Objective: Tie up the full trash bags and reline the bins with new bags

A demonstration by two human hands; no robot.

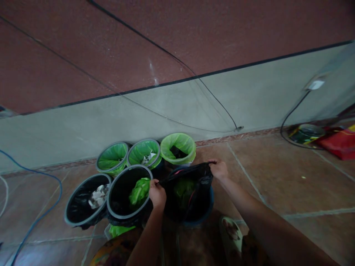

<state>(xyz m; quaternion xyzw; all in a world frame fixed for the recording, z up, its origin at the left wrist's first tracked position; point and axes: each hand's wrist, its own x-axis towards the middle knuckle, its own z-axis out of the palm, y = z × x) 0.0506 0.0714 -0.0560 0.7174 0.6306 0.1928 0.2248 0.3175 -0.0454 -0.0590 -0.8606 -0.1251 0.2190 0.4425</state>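
A black bin bag [203,177] is stretched across the mouth of a blue bin [212,201] in front of me. My left hand [158,194] pinches the bag's left edge, close to the rim of the neighbouring bin. On the far right, my right hand [219,169] grips the opposite edge of the bag and holds it up. Something green shows dimly inside the bag's opening. To the left stands a grey-rimmed bin [111,207] lined in black, with a crumpled green bag [139,192] in it.
Another black-lined bin [74,207] holds crumpled white paper [99,195]. Three green-lined bins, one of them [177,137] with something black inside, stand along the wall. A blue hose [57,199] lies left; a red object [340,142] and cables are right.
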